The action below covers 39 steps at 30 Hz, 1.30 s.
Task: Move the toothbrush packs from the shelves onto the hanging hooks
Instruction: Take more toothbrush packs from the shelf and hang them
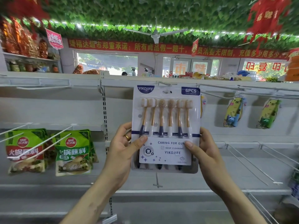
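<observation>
Hands are gripping toothbrush pack (165, 126) upright: left hand (124, 146) pinching left edge, right hand (203, 149) pinching right edge, near hook (163, 84).

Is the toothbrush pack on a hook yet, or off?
Cannot tell for sure: left hand and right hand both grip the toothbrush pack upright, its hang hole just under a hook.

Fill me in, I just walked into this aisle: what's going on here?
A person holds a six-piece toothbrush pack with both hands, the left hand at its lower left edge, the right hand at its lower right. Its hang hole is up at a hook on the top rail; whether it is threaded on cannot be told. Two other packs hang further right.
</observation>
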Each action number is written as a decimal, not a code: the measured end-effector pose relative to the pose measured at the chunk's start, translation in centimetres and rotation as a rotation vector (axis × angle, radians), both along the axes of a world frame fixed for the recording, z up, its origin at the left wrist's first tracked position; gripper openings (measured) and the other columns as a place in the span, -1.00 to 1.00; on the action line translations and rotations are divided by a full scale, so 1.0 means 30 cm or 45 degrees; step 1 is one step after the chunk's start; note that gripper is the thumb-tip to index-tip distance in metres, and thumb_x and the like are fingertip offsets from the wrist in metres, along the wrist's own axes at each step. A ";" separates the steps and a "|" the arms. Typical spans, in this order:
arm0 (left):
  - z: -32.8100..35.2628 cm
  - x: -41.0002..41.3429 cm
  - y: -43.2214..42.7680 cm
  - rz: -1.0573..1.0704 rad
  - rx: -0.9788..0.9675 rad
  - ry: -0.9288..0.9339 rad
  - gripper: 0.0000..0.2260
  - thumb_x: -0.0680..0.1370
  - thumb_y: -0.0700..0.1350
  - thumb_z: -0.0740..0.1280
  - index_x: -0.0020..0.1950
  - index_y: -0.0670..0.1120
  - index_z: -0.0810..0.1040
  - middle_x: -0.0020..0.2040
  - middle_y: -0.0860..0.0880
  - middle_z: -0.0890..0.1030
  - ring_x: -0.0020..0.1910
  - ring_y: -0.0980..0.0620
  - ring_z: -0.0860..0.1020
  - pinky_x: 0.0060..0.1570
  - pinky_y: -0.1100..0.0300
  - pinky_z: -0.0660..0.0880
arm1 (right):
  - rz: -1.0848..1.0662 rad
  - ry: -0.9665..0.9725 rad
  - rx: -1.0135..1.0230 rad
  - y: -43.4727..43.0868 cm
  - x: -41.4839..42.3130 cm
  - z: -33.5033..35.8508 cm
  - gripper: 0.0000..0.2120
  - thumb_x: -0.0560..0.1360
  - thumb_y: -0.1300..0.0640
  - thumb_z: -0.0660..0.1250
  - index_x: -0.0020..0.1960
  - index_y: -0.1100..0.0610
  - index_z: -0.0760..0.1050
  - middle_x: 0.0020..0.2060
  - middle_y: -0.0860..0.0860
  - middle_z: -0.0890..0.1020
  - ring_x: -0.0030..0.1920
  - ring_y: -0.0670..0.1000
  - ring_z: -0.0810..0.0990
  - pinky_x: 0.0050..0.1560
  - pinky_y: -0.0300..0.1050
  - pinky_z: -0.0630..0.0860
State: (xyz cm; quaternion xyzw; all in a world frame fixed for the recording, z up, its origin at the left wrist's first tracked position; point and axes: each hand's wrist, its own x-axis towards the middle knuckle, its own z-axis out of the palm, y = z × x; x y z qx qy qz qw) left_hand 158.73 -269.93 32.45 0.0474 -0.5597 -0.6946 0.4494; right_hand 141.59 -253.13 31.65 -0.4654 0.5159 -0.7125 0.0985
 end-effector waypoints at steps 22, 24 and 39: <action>-0.005 -0.226 -0.200 0.611 -0.556 -0.529 -0.74 0.64 -0.02 0.42 0.27 0.20 0.48 0.11 0.24 0.63 0.03 0.40 0.56 -0.15 0.49 0.48 | -0.253 0.098 0.246 -0.266 -0.247 -0.034 -0.72 0.66 0.08 0.38 0.35 -0.05 0.47 0.16 -0.12 0.70 0.17 -0.08 0.68 0.26 0.12 0.63; -0.009 -0.263 -0.246 0.659 -0.592 -0.571 -0.73 0.64 0.00 0.42 0.30 0.17 0.49 0.13 0.21 0.63 0.05 0.32 0.58 -0.10 0.44 0.50 | -0.377 0.182 0.309 -0.303 -0.271 -0.036 -0.69 0.65 -0.02 0.38 0.36 -0.06 0.42 0.11 -0.12 0.68 0.11 -0.07 0.66 0.21 0.17 0.62; -0.018 -0.356 -0.330 0.699 -0.675 -0.655 -0.71 0.62 0.07 0.42 0.33 0.18 0.51 0.19 0.09 0.63 0.18 0.01 0.61 0.22 -0.14 0.59 | -0.686 0.343 0.376 -0.378 -0.279 -0.031 -0.32 0.68 -0.06 0.32 0.68 0.03 0.10 0.56 0.03 0.40 0.52 0.10 0.40 0.49 0.16 0.43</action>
